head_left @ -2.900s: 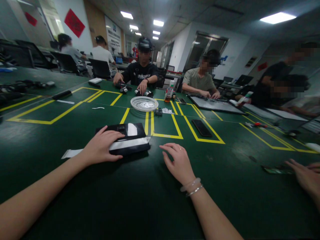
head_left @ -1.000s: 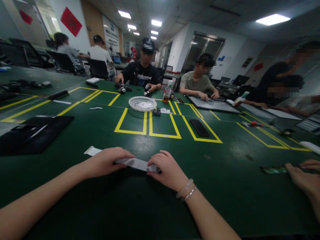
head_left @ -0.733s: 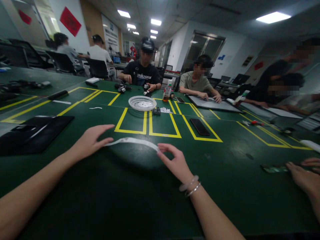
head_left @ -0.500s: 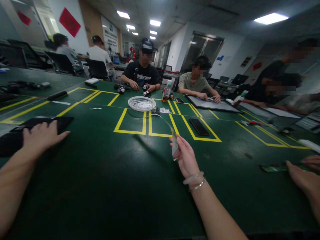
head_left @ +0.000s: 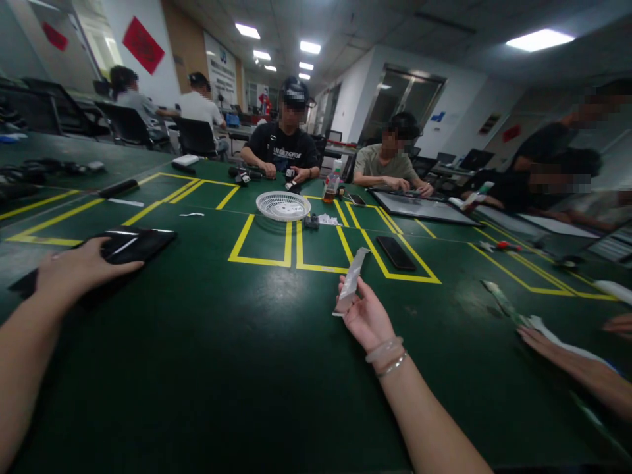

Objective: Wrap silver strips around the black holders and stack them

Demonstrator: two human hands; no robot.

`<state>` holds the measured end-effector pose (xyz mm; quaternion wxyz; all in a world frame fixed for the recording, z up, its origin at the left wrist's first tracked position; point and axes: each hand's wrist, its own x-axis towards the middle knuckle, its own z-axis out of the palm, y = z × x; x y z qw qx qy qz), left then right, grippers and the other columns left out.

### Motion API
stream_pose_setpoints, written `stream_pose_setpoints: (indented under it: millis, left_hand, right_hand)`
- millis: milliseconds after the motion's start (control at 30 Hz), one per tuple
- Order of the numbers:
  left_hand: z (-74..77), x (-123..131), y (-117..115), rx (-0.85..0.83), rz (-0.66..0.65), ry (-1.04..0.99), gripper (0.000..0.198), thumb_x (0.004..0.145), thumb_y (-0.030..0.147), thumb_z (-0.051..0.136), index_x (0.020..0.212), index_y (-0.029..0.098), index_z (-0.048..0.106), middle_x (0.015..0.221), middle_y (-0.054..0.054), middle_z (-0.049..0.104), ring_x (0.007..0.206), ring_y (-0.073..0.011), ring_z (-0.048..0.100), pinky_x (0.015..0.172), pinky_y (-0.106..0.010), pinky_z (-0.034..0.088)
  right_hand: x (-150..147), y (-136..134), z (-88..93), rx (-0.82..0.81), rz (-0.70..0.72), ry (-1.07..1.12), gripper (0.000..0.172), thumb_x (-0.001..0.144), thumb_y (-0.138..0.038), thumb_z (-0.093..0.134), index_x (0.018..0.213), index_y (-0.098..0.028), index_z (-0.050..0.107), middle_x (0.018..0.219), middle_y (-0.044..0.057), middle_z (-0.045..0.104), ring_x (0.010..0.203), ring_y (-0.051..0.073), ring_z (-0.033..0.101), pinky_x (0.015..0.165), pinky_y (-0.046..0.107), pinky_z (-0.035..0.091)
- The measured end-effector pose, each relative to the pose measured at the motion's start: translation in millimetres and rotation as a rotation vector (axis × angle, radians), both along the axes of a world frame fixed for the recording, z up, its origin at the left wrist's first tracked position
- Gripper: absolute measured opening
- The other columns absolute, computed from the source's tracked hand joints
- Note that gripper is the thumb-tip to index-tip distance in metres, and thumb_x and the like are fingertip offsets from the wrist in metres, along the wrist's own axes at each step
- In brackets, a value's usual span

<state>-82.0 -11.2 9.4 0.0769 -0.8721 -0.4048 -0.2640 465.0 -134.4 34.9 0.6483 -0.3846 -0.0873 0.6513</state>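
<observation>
My right hand (head_left: 364, 316) is raised palm up over the green table (head_left: 257, 342) and pinches a pale strip (head_left: 352, 280) that stands up from its fingers. My left hand (head_left: 79, 268) lies far to the left with its fingers flat on a flat black panel (head_left: 133, 242) that has a shiny edge. A bracelet sits on my right wrist.
Yellow tape boxes mark the table. A white round basket (head_left: 283, 205), a small black part (head_left: 312, 222) and a black phone (head_left: 397, 253) lie ahead. A neighbour's hand (head_left: 553, 345) with a strip is at the right. Several seated people work at the far side.
The black panel went from the middle to the left. Both hands lifted the strip off the table; now only my right hand holds it, folded upward. My left hand went onto the panel.
</observation>
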Motion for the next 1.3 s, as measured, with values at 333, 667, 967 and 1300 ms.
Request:
stream_pose_setpoints:
  millis: [333, 667, 967, 1300]
  left_hand:
    - [14.7, 178.9, -47.9, -0.254, -0.080, 0.110, 0.083, 0.078, 0.061, 0.069, 0.144, 0.016, 0.046, 0.137, -0.011, 0.050, 0.125, -0.0336, 0.048, 0.116, -0.057, 0.017]
    - [7.5, 221.7, -79.1, -0.373, -0.327, 0.095, 0.086, 0.073, 0.030, 0.083, 0.147, 0.023, 0.039, 0.145, -0.009, 0.041, 0.135, -0.0336, 0.037, 0.119, -0.057, 0.014]
    - [15.2, 219.9, -89.9, -0.126, -0.476, 0.116, 0.071, 0.080, 0.041, 0.077, 0.142, 0.022, 0.049, 0.148, -0.009, 0.037, 0.135, -0.0335, 0.037, 0.119, -0.051, 0.023]
    - [24.1, 218.1, -97.4, 0.086, -0.451, 0.262, 0.018, 0.094, 0.026, 0.061, 0.110, 0.023, 0.070, 0.119, -0.007, 0.061, 0.109, -0.0287, 0.059, 0.105, -0.045, 0.042]
  right_hand:
    - [-2.1, -0.3, -0.5, 0.107, -0.068, -0.063, 0.021, 0.089, -0.018, 0.063, 0.109, -0.025, 0.064, 0.094, 0.001, 0.074, 0.078, 0.012, 0.072, 0.061, 0.021, 0.061]
    - [-11.9, -4.7, 0.6, 0.285, -0.098, -0.387, 0.039, 0.079, -0.028, 0.075, 0.117, -0.030, 0.067, 0.107, -0.002, 0.074, 0.104, 0.015, 0.068, 0.098, 0.033, 0.053]
    - [-17.9, -14.0, -5.9, 0.621, 0.033, -1.241, 0.035, 0.094, -0.036, 0.058, 0.128, -0.032, 0.063, 0.130, 0.006, 0.064, 0.122, 0.023, 0.057, 0.109, 0.048, 0.039]
    - [-32.4, -34.9, -3.0, 0.722, 0.570, -2.207, 0.048, 0.092, -0.009, 0.049, 0.128, -0.038, 0.060, 0.132, 0.006, 0.061, 0.124, 0.025, 0.053, 0.111, 0.063, 0.021]
